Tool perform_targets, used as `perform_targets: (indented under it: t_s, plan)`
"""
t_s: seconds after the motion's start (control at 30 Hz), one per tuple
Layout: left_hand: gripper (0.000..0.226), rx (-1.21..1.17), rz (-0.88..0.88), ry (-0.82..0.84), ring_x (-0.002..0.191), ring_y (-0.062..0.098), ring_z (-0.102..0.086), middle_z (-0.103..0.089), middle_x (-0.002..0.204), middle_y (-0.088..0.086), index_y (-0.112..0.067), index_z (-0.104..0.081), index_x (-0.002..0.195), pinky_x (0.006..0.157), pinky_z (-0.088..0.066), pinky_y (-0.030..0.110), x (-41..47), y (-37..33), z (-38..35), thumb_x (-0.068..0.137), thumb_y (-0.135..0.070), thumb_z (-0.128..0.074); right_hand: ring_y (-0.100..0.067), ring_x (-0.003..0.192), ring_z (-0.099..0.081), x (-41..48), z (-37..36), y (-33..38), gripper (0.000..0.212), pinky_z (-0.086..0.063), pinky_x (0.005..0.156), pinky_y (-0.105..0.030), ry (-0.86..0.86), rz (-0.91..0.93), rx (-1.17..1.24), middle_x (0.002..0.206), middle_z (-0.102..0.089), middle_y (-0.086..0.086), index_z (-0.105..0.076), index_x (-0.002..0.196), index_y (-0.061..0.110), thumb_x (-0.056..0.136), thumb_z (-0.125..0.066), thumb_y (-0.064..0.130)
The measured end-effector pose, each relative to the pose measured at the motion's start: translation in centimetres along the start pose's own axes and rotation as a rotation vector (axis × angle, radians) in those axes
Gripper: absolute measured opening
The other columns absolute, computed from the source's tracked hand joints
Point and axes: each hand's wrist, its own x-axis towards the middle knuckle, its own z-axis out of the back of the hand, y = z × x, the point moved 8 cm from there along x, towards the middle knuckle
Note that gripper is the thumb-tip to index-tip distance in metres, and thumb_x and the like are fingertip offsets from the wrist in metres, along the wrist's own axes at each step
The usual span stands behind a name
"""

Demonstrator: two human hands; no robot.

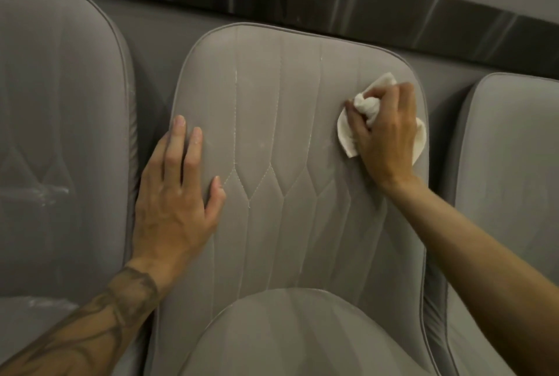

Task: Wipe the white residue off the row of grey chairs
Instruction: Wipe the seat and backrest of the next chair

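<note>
- middle chair point(296, 139): grey, backrest facing the camera, vertical stitched seams; white residue point(235, 97) along the left seam.
- left chair point(60, 103): white smears point(51, 191) low on the backrest, possibly more on the seat.
- white cloth point(367, 104): crumpled, pressed against the middle chair's upper right.

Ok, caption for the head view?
Right hand presses crumpled white cloth on grey upholstered chair back; left hand rests flat.

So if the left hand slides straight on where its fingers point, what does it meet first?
Likely the piped upper rim of the middle grey padded chair back that the left hand rests on.
</note>
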Motion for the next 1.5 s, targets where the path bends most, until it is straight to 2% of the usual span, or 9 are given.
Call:
perform_targets:
  t_s: [0.2, 0.3, 0.47, 0.67, 0.83, 0.93, 1.13, 1.33, 1.5]
  plan:
    - [0.072, 0.001, 0.005, 0.019, 0.149, 0.042, -0.032, -0.016, 0.170, 0.017, -0.006, -0.023, 0.162, 0.123, -0.028, 0.047, 0.0, -0.1, 0.1, 0.100, -0.032, -0.050, -0.030, 0.089, -0.054, -10.5, -1.1, 2.9, 0.032, -0.042, 0.072, -0.038, 0.339, 0.294, -0.049, 0.099, -0.053, -0.010, -0.060, 0.103, 0.009, 0.094, -0.068, 0.039]
    - [0.072, 0.000, 0.014, 0.018, 0.149, 0.042, -0.032, -0.017, 0.170, 0.017, -0.006, -0.023, 0.162, 0.122, -0.030, 0.047, 0.1, -0.1, 0.1, 0.100, -0.032, -0.050, -0.032, 0.091, -0.053, -5.6, -1.4, 3.0, 0.034, -0.046, 0.073, -0.041, 0.229, 0.225, -0.005, 0.100, -0.053, -0.014, -0.059, 0.103, 0.006, 0.095, -0.067, 0.038]
    - [0.073, 0.013, 0.004, 0.011, 0.150, 0.041, -0.032, -0.016, 0.171, 0.016, -0.007, -0.022, 0.163, 0.124, -0.029, 0.047, -0.1, 0.0, -0.1, 0.100, -0.033, -0.049, -0.022, 0.091, -0.053, 0.2, -1.8, 3.3, 0.035, -0.045, 0.072, -0.030, -0.037, 0.018, 0.100, 0.106, -0.053, -0.010, -0.055, 0.105, 0.009, 0.097, -0.064, 0.042]
    - [0.072, 0.025, 0.006, 0.009, 0.149, 0.040, -0.032, -0.016, 0.171, 0.015, -0.007, -0.023, 0.163, 0.126, -0.021, 0.039, 0.0, 0.0, 0.1, 0.101, -0.033, -0.048, -0.028, 0.088, -0.054, -9.5, -3.0, 5.6, 0.028, -0.046, 0.070, -0.042, 0.238, 0.261, 0.115, 0.097, -0.056, -0.010, -0.058, 0.101, 0.011, 0.093, -0.070, 0.035]
    - [0.074, 0.015, 0.004, 0.011, 0.149, 0.041, -0.032, -0.015, 0.171, 0.015, -0.007, -0.022, 0.162, 0.124, -0.027, 0.045, 0.0, -0.1, 0.0, 0.099, -0.032, -0.050, -0.027, 0.089, -0.054, 1.4, -2.3, 5.1, 0.030, -0.048, 0.075, -0.038, -0.083, 0.071, 0.175, 0.101, -0.053, -0.013, -0.054, 0.103, 0.010, 0.097, -0.064, 0.037]
    - [0.075, 0.013, 0.006, 0.006, 0.149, 0.040, -0.032, -0.015, 0.171, 0.014, -0.008, -0.021, 0.163, 0.124, -0.026, 0.044, 0.0, -0.1, 0.0, 0.099, -0.033, -0.050, -0.025, 0.085, -0.055, 2.1, -2.4, 5.2, 0.035, -0.050, 0.072, -0.039, -0.199, -0.065, 0.182, 0.099, -0.056, -0.014, -0.059, 0.098, 0.003, 0.097, -0.065, 0.037]
    - [0.073, 0.018, 0.015, 0.015, 0.149, 0.041, -0.033, -0.018, 0.170, 0.017, -0.006, -0.024, 0.162, 0.123, -0.029, 0.046, 0.0, -0.3, 0.2, 0.098, -0.031, -0.052, -0.029, 0.083, -0.057, -3.9, -2.9, 6.5, 0.031, -0.050, 0.069, -0.038, -0.018, 0.016, 0.216, 0.095, -0.056, -0.015, -0.061, 0.095, -0.001, 0.093, -0.072, 0.028]
    - [0.073, 0.016, 0.013, 0.018, 0.149, 0.041, -0.033, -0.018, 0.171, 0.017, -0.007, -0.023, 0.162, 0.123, -0.030, 0.046, 0.0, -0.1, 0.0, 0.099, -0.032, -0.050, -0.025, 0.086, -0.055, -0.6, -2.9, 6.1, 0.032, -0.049, 0.072, -0.035, -0.150, -0.044, 0.194, 0.099, -0.054, -0.012, -0.056, 0.099, 0.006, 0.096, -0.065, 0.037]
    - [0.073, 0.022, 0.006, 0.011, 0.149, 0.041, -0.033, -0.017, 0.171, 0.016, -0.007, -0.024, 0.162, 0.124, -0.026, 0.044, -0.1, 0.0, -0.1, 0.099, -0.033, -0.049, -0.033, 0.087, -0.056, -6.8, -3.2, 8.5, 0.027, -0.049, 0.072, -0.042, 0.086, 0.233, 0.205, 0.097, -0.056, -0.013, -0.055, 0.101, 0.009, 0.094, -0.068, 0.031]
